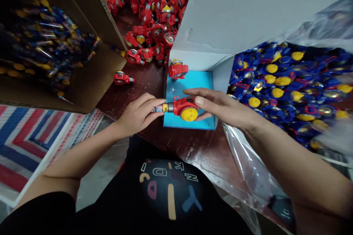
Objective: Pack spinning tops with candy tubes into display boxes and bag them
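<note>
The black shirt (121, 205) lies nearest the camera. Over the blue board (190, 125), toward its front edge, the left hand (140, 114) pinches the printed tube (158, 108) against the grey neck (170, 107) of the red toy (179, 106); the right hand (220, 103) grasps its opposite end. The toy is probably light, stiff plastic, best held by its body, clear of the yellow disc (189, 114).

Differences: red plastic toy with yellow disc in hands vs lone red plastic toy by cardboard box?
Held toy is between left hand and right hand; lone toy lies on the brown table.
Held toy meets a yellow-ended tube; lone toy has none.
Both have red bodies.
</note>
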The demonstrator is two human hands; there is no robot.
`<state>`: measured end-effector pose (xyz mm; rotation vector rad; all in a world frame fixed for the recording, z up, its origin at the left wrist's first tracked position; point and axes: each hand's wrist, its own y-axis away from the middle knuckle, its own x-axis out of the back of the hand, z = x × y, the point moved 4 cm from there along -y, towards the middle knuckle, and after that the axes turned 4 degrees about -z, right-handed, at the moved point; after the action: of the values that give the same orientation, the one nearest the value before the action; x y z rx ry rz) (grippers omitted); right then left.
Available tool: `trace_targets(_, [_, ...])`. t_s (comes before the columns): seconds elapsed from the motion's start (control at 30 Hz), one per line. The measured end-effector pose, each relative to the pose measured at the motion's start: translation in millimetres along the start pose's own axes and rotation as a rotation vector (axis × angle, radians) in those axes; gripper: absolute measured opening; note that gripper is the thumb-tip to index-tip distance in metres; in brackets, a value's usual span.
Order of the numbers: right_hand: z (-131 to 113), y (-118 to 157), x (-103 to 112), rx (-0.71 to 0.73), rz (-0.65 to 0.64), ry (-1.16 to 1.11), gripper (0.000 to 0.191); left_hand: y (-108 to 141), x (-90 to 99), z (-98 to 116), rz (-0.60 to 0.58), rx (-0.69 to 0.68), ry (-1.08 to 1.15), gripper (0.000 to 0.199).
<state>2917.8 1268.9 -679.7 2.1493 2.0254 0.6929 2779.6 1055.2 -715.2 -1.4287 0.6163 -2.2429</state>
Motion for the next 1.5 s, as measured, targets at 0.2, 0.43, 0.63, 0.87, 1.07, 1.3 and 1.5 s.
trace_targets(0.2, [9,42,2,0.591,0.176,0.676,0.101,-3,-2.9,-11,-0.141,0.346,0.471,0.024])
trace_targets(0.43, [9,46,-10,0.492,0.445,0.644,0.055,-5,-6.6,9,-0.035,0.145,0.286,0.025])
trace_targets(0.63, [20,39,-15,0.163,0.267,0.123,0.073,5,-17.1,11,0.183,-0.181,-0.123,0.054])
trace_targets(0.87, [-11,48,30,0.290,0.601,1.073,0.065,18,-70.3,-22,0.083,0.334,0.090,0.158])
trace_targets(1.07, [-47,23,1,0.283,0.262,1.614,0.054,24,-129.5,-11,-0.049,0.425,0.090,0.158])
trace_targets(1.3, [-68,-22,-16,0.260,0.221,1.588,0.050,-38,-43.6,-40,0.333,0.155,0.074,0.065])
trace_targets(1.5, [-49,-36,-6,0.255,0.372,1.411,0.048,-120,-34.1,-82,0.108,-0.127,0.021,0.034])
